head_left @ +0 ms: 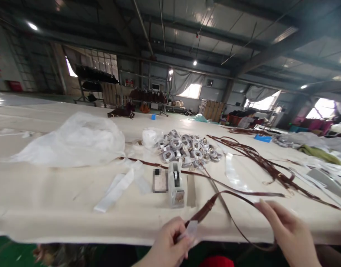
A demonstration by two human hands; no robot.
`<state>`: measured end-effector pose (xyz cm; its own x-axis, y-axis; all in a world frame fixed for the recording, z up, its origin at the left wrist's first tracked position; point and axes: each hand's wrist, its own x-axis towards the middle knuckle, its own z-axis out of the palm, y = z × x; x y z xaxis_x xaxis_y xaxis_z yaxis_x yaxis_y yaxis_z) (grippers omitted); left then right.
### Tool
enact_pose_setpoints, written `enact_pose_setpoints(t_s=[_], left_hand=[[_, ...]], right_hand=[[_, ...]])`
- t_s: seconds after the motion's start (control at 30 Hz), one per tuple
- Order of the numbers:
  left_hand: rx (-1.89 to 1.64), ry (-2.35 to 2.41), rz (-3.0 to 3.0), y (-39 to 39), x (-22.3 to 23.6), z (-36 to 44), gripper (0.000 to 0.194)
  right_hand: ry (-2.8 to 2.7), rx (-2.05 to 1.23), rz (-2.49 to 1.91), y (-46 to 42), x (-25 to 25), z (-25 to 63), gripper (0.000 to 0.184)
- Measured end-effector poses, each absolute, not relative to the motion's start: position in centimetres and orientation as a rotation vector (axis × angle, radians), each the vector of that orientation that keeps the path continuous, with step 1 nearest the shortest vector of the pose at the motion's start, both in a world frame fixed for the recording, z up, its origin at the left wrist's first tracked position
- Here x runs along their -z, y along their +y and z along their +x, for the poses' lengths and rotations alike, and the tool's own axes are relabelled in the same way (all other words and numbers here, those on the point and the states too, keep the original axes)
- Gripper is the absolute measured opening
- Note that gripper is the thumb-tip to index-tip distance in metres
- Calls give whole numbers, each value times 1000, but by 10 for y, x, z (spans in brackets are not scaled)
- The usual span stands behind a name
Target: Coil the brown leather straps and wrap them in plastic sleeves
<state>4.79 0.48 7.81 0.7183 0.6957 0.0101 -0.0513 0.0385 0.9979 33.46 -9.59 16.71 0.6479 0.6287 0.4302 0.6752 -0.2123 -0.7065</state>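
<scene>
At the table's front edge my left hand (174, 241) is closed around one end of a brown leather strap (205, 211), where a piece of whitish translucent wrap (191, 230) shows between the fingers. My right hand (287, 226), to the right, pinches a thinner part of the same strap between thumb and fingers. From there the strap hangs in a loop below the table edge. A tape dispenser (176, 189) stands just beyond my left hand. Another brown strap (231, 187) lies across the table behind both hands.
Bundled, coiled straps in clear wrapping (187, 146) form a pile mid-table. Long brown straps (251, 155) lie at right. A large translucent plastic bag (84, 141), white strips (117, 189) and a phone-like object (160, 181) are at left and centre. Racks (95, 78) stand beyond.
</scene>
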Motion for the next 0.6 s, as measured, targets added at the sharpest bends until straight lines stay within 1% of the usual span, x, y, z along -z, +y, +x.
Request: enact_pose_setpoints(t_s=[0.07,0.13,0.17,0.2,0.27,0.33,0.37,0.5,0.6], left_hand=[[-710,675,1555,3,-79,42,41],[-714,649,1694,-1,-82,36,36],[-698,600,1734,-4,-84,33,34],[-681,551,1754,-6,-85,31,32],[-654,478,1786,-10,-85,25,31],[-610,478,1831,-13,-81,19,33],[-571,502,1851,-14,-78,17,33],[-455,579,1850,-17,-66,13,28],[-445,719,1863,-18,-65,16,19]], right_hand=[[-1159,-608,-1727,-98,-113,298,61],[-1083,-1161,-1502,-98,-71,257,68],[-993,-1349,-1377,-96,-58,239,69],[-888,-1441,-1271,-93,-50,225,67],[-714,-1432,-1177,-81,-46,212,60],[-676,-1272,-1231,-70,-50,216,51],[-716,-1196,-1285,-65,-52,221,49],[-1050,-1044,-1490,-58,-63,244,61],[-1080,-1020,-1651,-59,-73,253,55]])
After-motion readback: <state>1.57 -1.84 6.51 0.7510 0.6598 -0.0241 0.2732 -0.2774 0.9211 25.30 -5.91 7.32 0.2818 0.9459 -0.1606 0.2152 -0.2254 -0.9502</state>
